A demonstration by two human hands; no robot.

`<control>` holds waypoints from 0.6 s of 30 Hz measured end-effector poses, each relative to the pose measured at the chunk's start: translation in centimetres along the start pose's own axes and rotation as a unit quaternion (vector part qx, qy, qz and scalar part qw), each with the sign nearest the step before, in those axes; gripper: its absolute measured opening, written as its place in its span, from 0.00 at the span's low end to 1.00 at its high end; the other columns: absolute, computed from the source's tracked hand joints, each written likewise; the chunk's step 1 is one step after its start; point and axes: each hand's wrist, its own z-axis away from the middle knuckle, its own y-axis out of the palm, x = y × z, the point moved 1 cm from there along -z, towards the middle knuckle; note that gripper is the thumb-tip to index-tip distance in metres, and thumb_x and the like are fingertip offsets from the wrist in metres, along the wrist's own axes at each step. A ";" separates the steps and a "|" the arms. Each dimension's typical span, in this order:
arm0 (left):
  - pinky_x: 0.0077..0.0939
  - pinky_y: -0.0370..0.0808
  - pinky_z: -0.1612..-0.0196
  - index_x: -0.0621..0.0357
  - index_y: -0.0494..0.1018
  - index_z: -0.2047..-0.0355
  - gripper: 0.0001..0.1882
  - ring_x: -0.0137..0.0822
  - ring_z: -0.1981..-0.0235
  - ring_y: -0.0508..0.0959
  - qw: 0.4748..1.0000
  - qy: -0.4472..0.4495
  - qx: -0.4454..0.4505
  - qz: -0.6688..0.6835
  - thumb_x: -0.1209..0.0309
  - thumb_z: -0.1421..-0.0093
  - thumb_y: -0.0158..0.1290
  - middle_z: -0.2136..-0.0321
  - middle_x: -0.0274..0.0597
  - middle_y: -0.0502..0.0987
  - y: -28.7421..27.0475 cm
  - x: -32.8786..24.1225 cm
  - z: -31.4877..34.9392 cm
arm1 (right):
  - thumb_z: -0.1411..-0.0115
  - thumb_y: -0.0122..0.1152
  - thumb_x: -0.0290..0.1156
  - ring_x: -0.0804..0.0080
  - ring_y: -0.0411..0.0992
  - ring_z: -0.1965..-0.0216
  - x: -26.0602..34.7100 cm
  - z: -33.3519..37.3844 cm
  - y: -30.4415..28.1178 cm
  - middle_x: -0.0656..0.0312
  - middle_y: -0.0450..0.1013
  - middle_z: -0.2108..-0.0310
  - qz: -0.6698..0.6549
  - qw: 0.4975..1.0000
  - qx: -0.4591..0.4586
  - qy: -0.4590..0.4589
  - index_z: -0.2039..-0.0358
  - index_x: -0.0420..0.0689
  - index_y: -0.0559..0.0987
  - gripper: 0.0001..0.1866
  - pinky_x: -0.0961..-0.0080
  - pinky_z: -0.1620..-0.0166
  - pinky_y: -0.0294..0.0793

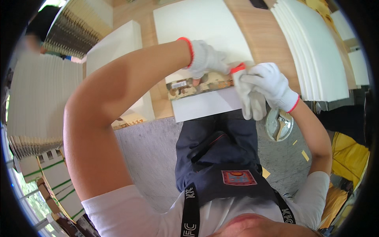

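Note:
Both my hands wear white knit gloves with red cuffs. My right hand (271, 82) pinches a loose white glove (252, 103), which hangs with its red cuff up past the board's right side. My left hand (207, 59) lies over the white board with its fingers stretched toward that cuff; whether they touch it I cannot tell. A bare fingertip of this hand shows at the printed strip. The large white board (197, 19) lies on the table before me. Across its near part runs a brown patterned strip (213, 85) with a white label, and a white flap (205, 104) reaches the table edge.
Stacked white boards stand at right (312, 51) and left (118, 43) on the wooden table (272, 39). A tall pile of white sheets (43, 94) is further left. Below the table's right side sits a round tub (272, 126) with a brush. Yellow scraps lie on the grey floor (150, 158).

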 end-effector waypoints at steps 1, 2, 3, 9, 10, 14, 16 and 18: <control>0.45 0.76 0.46 0.28 0.61 0.33 0.54 0.52 0.46 0.77 1.000 0.011 -0.024 0.004 0.72 0.60 0.72 0.37 0.46 0.65 0.8 0.6 0.0 | 0.52 0.63 0.30 0.66 0.73 0.60 0.1 0.1 0.7 0.68 0.74 0.65 0.016 0.999 0.029 0.009 0.59 0.54 0.81 0.17 0.69 0.54 0.70; 0.45 0.75 0.46 0.29 0.62 0.33 0.53 0.53 0.46 0.77 0.998 0.019 -0.052 0.009 0.72 0.60 0.72 0.36 0.46 0.64 1.6 1.0 -0.1 | 0.53 0.63 0.30 0.66 0.73 0.60 0.6 -0.1 1.2 0.68 0.74 0.64 0.033 0.998 0.058 0.013 0.59 0.54 0.81 0.17 0.69 0.55 0.70; 0.45 0.75 0.45 0.29 0.61 0.33 0.53 0.52 0.46 0.77 0.999 0.012 -0.037 0.031 0.72 0.60 0.73 0.35 0.46 0.63 1.2 0.9 -0.2 | 0.53 0.64 0.31 0.67 0.73 0.60 1.9 -1.2 1.7 0.68 0.74 0.64 -0.012 0.995 0.100 0.005 0.60 0.54 0.81 0.17 0.69 0.55 0.70; 0.46 0.74 0.48 0.26 0.59 0.32 0.45 0.51 0.49 0.77 0.994 -0.064 0.015 0.092 0.60 0.49 0.68 0.43 0.44 0.73 0.5 0.0 -0.3 | 0.49 0.59 0.34 0.69 0.73 0.60 11.9 -10.8 9.8 0.67 0.72 0.60 -0.001 0.999 0.010 -0.054 0.57 0.51 0.78 0.16 0.71 0.56 0.72; 0.47 0.74 0.48 0.26 0.59 0.32 0.43 0.51 0.50 0.78 0.997 -0.041 0.012 0.065 0.59 0.47 0.67 0.45 0.43 0.74 0.3 0.0 -0.7 | 0.49 0.58 0.34 0.69 0.73 0.60 12.8 -12.0 10.8 0.67 0.72 0.60 0.016 0.999 -0.001 -0.045 0.57 0.51 0.78 0.16 0.71 0.55 0.72; 0.48 0.75 0.49 0.26 0.60 0.33 0.42 0.51 0.50 0.78 0.997 -0.072 0.016 0.033 0.60 0.46 0.65 0.46 0.40 0.74 0.7 -0.1 -0.1 | 0.50 0.60 0.35 0.68 0.73 0.57 12.7 -11.6 9.7 0.65 0.71 0.59 -0.004 0.998 -0.024 -0.058 0.57 0.54 0.77 0.17 0.67 0.53 0.71; 0.48 0.76 0.48 0.25 0.60 0.33 0.42 0.51 0.50 0.78 0.996 -0.084 0.021 0.007 0.63 0.47 0.65 0.43 0.39 0.73 1.3 0.6 -0.5 | 0.51 0.61 0.35 0.67 0.73 0.58 7.9 -7.7 6.8 0.66 0.71 0.59 -0.037 0.995 -0.036 -0.080 0.57 0.54 0.77 0.18 0.67 0.53 0.71; 0.46 0.76 0.48 0.22 0.59 0.33 0.43 0.51 0.50 0.78 0.995 -0.090 0.029 -0.023 0.67 0.47 0.64 0.42 0.38 0.71 0.7 0.3 -0.6 | 0.51 0.61 0.34 0.68 0.73 0.58 6.1 -6.2 5.9 0.67 0.72 0.61 -0.033 0.996 -0.032 -0.078 0.57 0.54 0.77 0.18 0.68 0.54 0.71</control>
